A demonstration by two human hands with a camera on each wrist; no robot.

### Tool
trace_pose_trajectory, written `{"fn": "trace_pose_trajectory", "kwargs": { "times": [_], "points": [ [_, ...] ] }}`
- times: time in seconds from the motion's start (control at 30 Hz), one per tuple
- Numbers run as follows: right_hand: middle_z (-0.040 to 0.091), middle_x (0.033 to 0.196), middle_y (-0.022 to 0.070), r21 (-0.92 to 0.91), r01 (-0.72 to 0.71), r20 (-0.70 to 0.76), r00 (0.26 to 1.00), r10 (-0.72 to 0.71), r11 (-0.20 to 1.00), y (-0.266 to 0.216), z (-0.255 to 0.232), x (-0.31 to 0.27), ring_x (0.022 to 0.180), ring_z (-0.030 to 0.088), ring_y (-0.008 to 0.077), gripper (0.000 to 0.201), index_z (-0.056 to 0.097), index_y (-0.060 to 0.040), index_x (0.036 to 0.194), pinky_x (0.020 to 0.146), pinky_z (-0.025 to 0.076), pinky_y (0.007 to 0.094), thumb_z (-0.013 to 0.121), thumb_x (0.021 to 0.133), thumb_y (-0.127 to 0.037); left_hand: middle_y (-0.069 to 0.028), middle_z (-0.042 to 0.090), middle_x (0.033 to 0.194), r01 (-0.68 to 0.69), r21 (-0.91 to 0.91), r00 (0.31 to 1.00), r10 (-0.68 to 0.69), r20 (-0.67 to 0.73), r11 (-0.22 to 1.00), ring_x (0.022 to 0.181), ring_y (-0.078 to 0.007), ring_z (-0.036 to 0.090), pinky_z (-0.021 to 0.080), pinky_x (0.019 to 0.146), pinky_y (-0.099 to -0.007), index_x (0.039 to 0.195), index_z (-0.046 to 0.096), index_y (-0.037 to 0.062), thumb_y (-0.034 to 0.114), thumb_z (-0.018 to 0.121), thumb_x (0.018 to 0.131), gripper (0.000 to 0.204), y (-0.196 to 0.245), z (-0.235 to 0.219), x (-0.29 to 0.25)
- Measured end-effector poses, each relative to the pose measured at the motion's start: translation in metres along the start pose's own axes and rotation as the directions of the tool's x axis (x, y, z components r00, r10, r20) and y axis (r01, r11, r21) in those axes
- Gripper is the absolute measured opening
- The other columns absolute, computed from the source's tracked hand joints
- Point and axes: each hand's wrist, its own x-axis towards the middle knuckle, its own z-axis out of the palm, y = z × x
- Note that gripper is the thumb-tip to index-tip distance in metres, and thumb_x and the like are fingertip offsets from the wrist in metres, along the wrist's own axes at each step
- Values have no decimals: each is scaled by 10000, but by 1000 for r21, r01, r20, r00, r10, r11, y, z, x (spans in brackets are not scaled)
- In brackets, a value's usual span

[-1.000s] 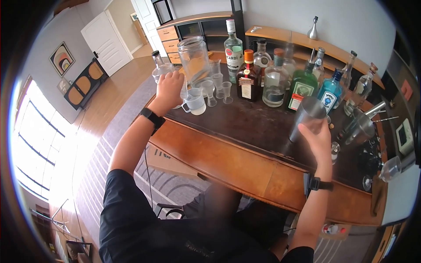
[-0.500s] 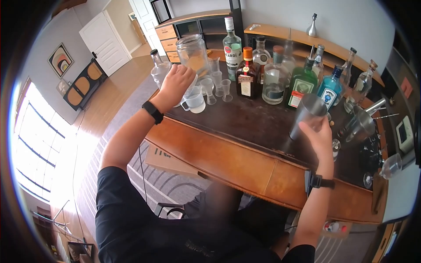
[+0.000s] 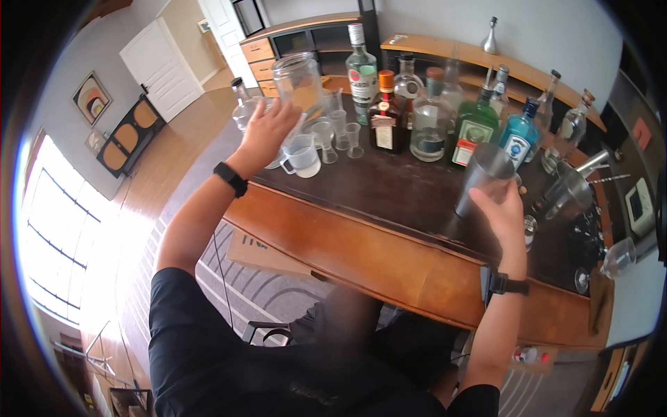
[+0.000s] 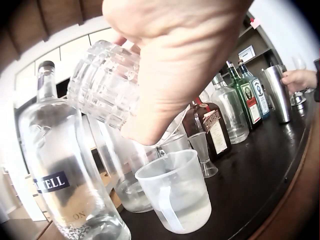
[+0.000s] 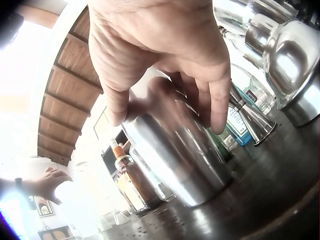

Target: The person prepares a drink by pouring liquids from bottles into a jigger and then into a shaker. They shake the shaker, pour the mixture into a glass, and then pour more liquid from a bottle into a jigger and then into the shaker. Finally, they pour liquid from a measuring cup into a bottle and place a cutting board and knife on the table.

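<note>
My left hand (image 3: 267,132) is raised at the left end of the bar top. In the left wrist view it grips a clear cut-glass vessel (image 4: 102,82), tilted on its side, with the thumb along the near side. Just below stands a translucent plastic measuring jug (image 4: 175,195) with some cloudy liquid in it; its handle faces the left wrist camera. A large clear bottle (image 4: 62,165) is beside the jug. My right hand (image 3: 501,208) holds a steel shaker tin (image 5: 175,150), fingers and thumb around its sides. The tin stands upright on the dark top.
Several liquor bottles (image 3: 385,125) line the back of the bar, with a big glass jar (image 3: 299,80) at left. Small clear measures (image 3: 354,141) stand near the jug. Right of the tin are a mixing vessel with bar tools (image 3: 573,194) and a stemmed glass (image 3: 618,257).
My left hand has rolled over, its fingers now pointing more to the right above the jug. The right hand stays on the shaker tin. The head view has shifted slightly.
</note>
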Motion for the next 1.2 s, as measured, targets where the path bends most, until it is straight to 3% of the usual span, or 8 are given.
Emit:
{"fn": "trace_pose_trajectory", "kwargs": {
  "times": [0.1,0.13,0.2,0.3,0.47,0.53,0.77,1.2],
  "points": [
    [635,853,-24,17,34,-14,999,-33,999,-3,3,0,810,522,95,433,592,-66,971,767,448,279,909,737,-245,-92,515,1375,197,-29,980,-197,-6,980,1320,-283,462,367,1090,-478,1454,488,124,64,659,778,700,2,1,-3],
    [644,860,-22,30,42,-16,999,-42,999,-4,3,-1,816,531,92,431,594,-66,971,767,447,280,911,737,-240,-83,528,1371,337,-110,935,-320,151,935,1310,-290,475,353,1109,-487,1441,495,123,105,736,722,758,4,-22,7],
    [660,871,-18,-16,-26,-38,999,25,1000,-25,4,-6,827,548,90,437,598,-62,989,775,450,283,913,740,-234,-113,581,1286,502,-381,849,-527,44,777,1225,-326,542,402,1078,-477,1391,538,96,185,824,645,803,13,-43,14],
    [684,955,4,37,-57,-3,998,57,998,-25,4,-5,909,601,104,491,603,-43,1087,843,475,293,909,756,-237,-156,620,1184,490,-735,737,-674,61,470,1098,-354,612,476,991,-463,1319,580,40,274,876,596,816,41,-58,22],
    [685,1008,22,77,-33,-9,999,33,997,-12,3,2,940,617,112,506,597,-30,1106,857,490,306,908,764,-237,-132,669,1097,353,-919,820,-415,395,-178,1032,-216,643,513,914,-342,1286,574,-69,283,916,653,801,119,-61,45],
    [681,1012,24,-10,-44,-21,999,44,999,-20,2,-2,941,617,111,510,591,-27,1115,858,495,307,905,771,-232,-209,667,1186,371,-889,832,-331,446,-266,1089,-267,664,520,969,-354,1311,547,-97,346,918,625,896,142,-60,58],
    [634,941,-12,115,-80,-13,997,82,990,-20,-7,-13,845,583,62,443,558,-13,1134,794,483,238,863,828,-109,-219,667,1211,399,-875,813,-335,476,-274,1134,-288,661,515,990,-370,1328,519,-107,342,915,604,939,172,-22,78],
    [667,1180,115,-22,-115,1,993,115,993,-20,-20,-14,1067,639,163,677,521,33,1322,910,521,312,876,822,-252,-236,624,1289,385,-854,800,-335,498,-351,1194,-287,628,495,1034,-373,1378,448,-120,309,944,632,993,187,23,72]
  ]
}}
